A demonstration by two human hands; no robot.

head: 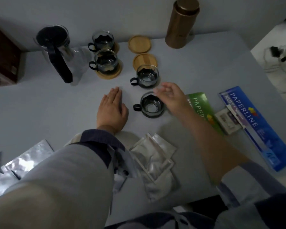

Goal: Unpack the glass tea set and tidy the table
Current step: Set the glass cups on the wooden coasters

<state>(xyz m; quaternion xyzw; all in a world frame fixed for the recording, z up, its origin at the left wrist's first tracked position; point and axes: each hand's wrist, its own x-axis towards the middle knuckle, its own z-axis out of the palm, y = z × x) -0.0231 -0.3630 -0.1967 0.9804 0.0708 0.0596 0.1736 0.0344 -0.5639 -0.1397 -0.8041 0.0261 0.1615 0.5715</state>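
Four glass cups stand upright on the worktop (40, 103), mouths up. Two far cups (102, 40) sit on wooden coasters; a third cup (146, 76) stands just in front of two bare coasters (139, 44). The nearest cup (151, 104) stands directly on the worktop, between the two hands, with its black loop handle pointing toward the person's left.

Left hand (112, 109) lies flat, palm down, fingers (116, 94) straight and pressed together, holding nothing. Right hand (172, 96) hovers over the nearest cup's right rim, fingers loosely spread and slightly blurred; contact cannot be confirmed.

Handling judgement: the cup is likely light, rigid, smooth and breakable. Best hold is the handle, or around the dark sleeve at the base, kept vertical.

The teapot (56, 47) stands at far left, its long black handle pointing toward the person. Silver pouches (155, 159) lie near the worktop's front edge.
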